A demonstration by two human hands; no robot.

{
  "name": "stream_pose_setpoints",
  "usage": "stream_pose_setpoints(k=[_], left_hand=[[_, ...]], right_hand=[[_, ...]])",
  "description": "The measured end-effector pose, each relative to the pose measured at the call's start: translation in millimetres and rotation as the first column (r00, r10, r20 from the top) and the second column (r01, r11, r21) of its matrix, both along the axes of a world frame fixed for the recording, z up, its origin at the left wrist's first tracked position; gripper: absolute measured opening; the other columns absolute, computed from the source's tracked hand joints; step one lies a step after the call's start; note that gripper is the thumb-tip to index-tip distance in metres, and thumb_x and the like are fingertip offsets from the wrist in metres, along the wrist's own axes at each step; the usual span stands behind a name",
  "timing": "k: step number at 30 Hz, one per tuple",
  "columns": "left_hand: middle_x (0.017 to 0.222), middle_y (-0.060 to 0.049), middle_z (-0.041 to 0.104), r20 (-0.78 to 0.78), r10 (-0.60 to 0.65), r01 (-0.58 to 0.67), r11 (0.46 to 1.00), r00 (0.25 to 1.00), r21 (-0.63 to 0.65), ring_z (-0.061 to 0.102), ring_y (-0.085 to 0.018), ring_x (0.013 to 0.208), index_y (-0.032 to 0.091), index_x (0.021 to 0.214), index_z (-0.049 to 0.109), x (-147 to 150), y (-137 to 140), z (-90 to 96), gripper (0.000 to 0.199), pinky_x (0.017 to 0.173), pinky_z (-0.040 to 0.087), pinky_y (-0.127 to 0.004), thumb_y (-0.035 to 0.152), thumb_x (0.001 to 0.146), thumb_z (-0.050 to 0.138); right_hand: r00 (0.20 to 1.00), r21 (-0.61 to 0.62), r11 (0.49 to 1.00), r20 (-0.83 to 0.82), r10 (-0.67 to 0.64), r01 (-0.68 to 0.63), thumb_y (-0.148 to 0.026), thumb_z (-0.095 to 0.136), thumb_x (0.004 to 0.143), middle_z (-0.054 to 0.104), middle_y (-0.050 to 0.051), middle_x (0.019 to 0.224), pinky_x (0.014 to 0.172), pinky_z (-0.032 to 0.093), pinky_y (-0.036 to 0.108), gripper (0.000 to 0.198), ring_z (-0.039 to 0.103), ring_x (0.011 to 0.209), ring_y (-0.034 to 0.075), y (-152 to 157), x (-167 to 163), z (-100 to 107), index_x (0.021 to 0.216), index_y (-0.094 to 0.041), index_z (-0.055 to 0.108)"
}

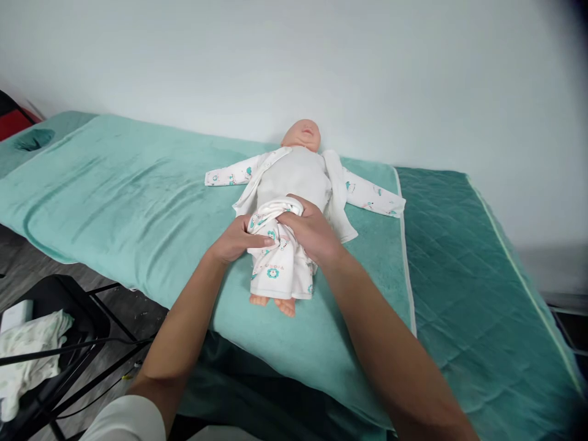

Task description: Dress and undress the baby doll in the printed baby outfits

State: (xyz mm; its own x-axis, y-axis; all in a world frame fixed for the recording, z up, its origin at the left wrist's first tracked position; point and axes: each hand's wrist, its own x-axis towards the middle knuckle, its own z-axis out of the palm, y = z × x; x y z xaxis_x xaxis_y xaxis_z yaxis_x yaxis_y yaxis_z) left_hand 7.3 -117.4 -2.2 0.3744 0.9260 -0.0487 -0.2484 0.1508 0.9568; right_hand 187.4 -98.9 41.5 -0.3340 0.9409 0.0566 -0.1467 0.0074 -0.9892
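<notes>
A baby doll lies on its back on the green-covered bed, head toward the wall and feet toward me. Its patterned white shirt hangs open at the front, sleeves spread to both sides, over a white torso. Patterned baby pants cover the legs, and the toes show below the hems. My left hand grips the pants' bunched waist on the left side, thumb on top. On the other side, my right hand is closed on the waistband, with some fingers hidden behind the cloth.
The bed has a light green cover and a darker quilted part at the right. A white wall stands behind. At lower left, a black folding chair holds folded patterned cloth and a white object.
</notes>
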Motion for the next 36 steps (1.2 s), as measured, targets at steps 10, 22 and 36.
stream_pose_setpoints(k=[10, 22, 36], left_hand=[[0.084, -0.009, 0.077, 0.271, 0.166, -0.153, 0.986, 0.948, -0.069, 0.075, -0.030, 0.088, 0.013, 0.089, 0.073, 9.2, -1.5, 3.8, 0.049, 0.077, 0.058, -0.036, 0.042, 0.056, 0.093], [0.061, -0.002, 0.065, 0.168, 0.190, -0.182, 0.982, 0.967, -0.059, 0.058, -0.013, 0.054, 0.014, 0.072, 0.070, 9.4, -4.4, 0.4, 0.052, 0.055, 0.047, -0.025, 0.059, 0.057, 0.091], [0.083, -0.007, 0.075, 0.217, 0.208, -0.189, 0.976, 0.954, -0.104, 0.072, -0.024, 0.079, 0.015, 0.096, 0.073, 13.3, -9.5, 5.5, 0.055, 0.073, 0.055, -0.032, 0.047, 0.057, 0.093]], right_hand=[[0.947, -0.135, 0.948, -0.185, 0.263, -0.290, -0.033, 0.084, 0.073, 0.072, 0.001, 0.090, 0.074, 0.053, 0.030, 0.041, 0.066, 0.082, 0.018, 5.4, 12.8, -4.6, 0.109, -0.018, 0.070], [0.956, -0.158, 0.943, -0.062, 0.288, -0.294, -0.026, 0.083, 0.070, 0.075, 0.002, 0.092, 0.079, 0.054, 0.033, 0.033, 0.069, 0.086, 0.020, 2.3, 17.9, -0.8, 0.099, -0.017, 0.073], [0.979, -0.089, 0.975, -0.030, 0.199, -0.201, -0.035, 0.079, 0.077, 0.070, 0.000, 0.091, 0.072, 0.050, 0.028, 0.033, 0.063, 0.082, 0.016, -0.7, 9.5, -0.3, 0.103, -0.019, 0.069]])
